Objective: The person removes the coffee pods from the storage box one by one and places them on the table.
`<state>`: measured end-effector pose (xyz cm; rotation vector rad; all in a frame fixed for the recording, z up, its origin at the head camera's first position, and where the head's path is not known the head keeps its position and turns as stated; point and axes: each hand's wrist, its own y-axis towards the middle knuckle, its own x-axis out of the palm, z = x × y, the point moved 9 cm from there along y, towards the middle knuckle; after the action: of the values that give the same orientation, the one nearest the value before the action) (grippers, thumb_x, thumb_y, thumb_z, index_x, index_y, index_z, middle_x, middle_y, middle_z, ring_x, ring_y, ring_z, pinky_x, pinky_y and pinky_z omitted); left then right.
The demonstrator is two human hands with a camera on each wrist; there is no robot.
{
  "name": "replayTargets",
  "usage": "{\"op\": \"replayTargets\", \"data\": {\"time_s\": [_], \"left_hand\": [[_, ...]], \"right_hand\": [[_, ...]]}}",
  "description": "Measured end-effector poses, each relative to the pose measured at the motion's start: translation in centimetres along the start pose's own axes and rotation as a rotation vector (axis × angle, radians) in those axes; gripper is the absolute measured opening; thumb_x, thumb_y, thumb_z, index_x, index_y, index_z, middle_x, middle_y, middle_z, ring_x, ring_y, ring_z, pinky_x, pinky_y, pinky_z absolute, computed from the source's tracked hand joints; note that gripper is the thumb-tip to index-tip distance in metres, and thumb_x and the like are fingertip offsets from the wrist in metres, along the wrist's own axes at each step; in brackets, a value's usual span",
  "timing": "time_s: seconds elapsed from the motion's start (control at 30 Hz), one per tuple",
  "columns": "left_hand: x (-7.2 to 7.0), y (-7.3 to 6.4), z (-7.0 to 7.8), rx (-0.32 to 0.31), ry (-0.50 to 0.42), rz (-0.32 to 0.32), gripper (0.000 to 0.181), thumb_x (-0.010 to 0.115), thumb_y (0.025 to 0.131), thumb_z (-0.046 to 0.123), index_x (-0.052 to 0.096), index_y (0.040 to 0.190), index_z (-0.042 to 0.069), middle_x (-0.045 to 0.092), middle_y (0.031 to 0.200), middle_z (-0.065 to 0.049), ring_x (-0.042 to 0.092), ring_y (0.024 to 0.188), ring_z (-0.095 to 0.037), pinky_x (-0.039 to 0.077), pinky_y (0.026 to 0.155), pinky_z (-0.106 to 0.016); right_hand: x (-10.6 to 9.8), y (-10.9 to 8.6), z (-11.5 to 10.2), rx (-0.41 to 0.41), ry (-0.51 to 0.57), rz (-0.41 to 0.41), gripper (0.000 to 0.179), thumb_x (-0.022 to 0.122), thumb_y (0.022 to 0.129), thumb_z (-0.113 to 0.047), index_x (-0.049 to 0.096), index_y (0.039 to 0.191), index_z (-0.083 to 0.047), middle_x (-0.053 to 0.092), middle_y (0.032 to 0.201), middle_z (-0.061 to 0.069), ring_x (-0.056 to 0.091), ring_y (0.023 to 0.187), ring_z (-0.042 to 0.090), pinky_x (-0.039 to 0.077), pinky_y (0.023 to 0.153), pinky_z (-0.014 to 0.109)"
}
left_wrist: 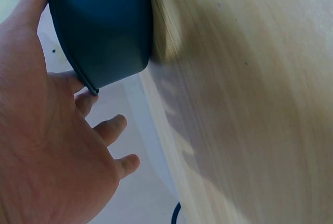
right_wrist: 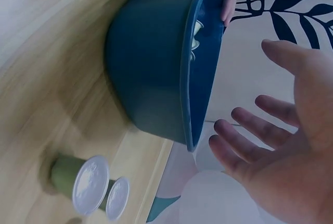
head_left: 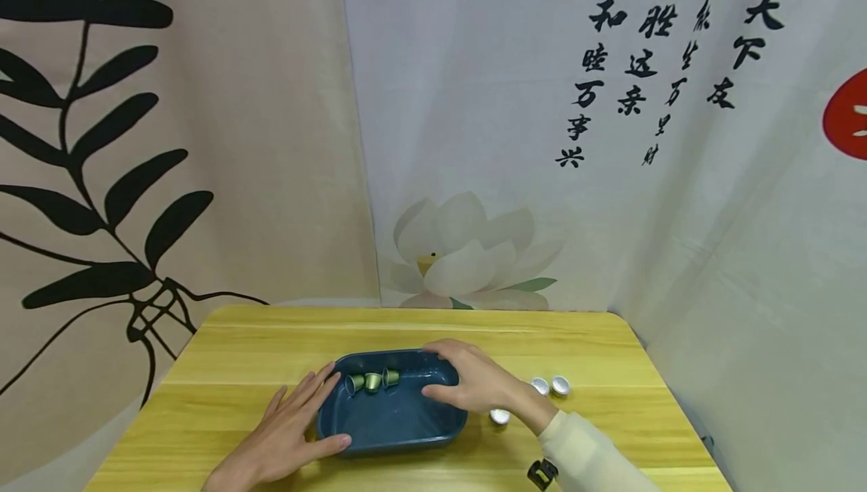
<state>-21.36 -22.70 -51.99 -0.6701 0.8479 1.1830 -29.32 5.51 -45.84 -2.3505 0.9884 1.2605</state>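
Observation:
A dark blue rectangular dish [head_left: 406, 424] stands on the wooden table. Several small green coffee capsules [head_left: 372, 382] lie in its far left part. My left hand [head_left: 287, 428] touches the dish's left end, thumb and fingers spread along the rim, as the left wrist view also shows. Over the dish's right end hovers my right hand [head_left: 474, 378], its fingers spread and slightly bent. Nothing is held in it, and in the right wrist view it is apart from the rim. Right of the dish, foil-topped green capsules [right_wrist: 86, 182] stand on the table, partly behind my right forearm.
The yellow wooden table [head_left: 271, 334] reaches to a cloth backdrop [head_left: 474, 101] printed with leaves, a lotus and black characters. Two silver-lidded capsules [head_left: 560, 385] are beyond my right wrist, and another capsule [head_left: 500, 416] sits nearer the dish.

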Motion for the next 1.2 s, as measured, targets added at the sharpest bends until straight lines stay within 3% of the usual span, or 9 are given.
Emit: {"op": "replayTargets", "data": {"time_s": [0.63,1.2], "left_hand": [[0.0,0.0,0.1,0.007,-0.012,0.004,0.102,0.073,0.100,0.073,0.036,0.179,0.020,0.024,0.191,-0.008,0.026,0.171,-0.058,0.012,0.124,-0.095],[0.1,0.0,-0.2,0.010,-0.019,-0.004,0.102,0.073,0.100,0.073,0.034,0.180,0.022,0.022,0.191,-0.007,0.024,0.172,-0.057,0.011,0.124,-0.095]], "right_hand": [[3.2,4.2,-1.1,-0.040,-0.107,-0.137,0.066,0.078,0.108,-0.041,0.060,0.162,-0.009,0.067,0.162,0.006,0.068,0.147,0.027,0.058,0.122,0.042],[4.9,5.9,-2.2,-0.009,-0.245,-0.211,0.063,0.080,0.107,-0.037,0.061,0.163,-0.013,0.066,0.164,0.003,0.065,0.151,0.021,0.057,0.125,0.040]]}}
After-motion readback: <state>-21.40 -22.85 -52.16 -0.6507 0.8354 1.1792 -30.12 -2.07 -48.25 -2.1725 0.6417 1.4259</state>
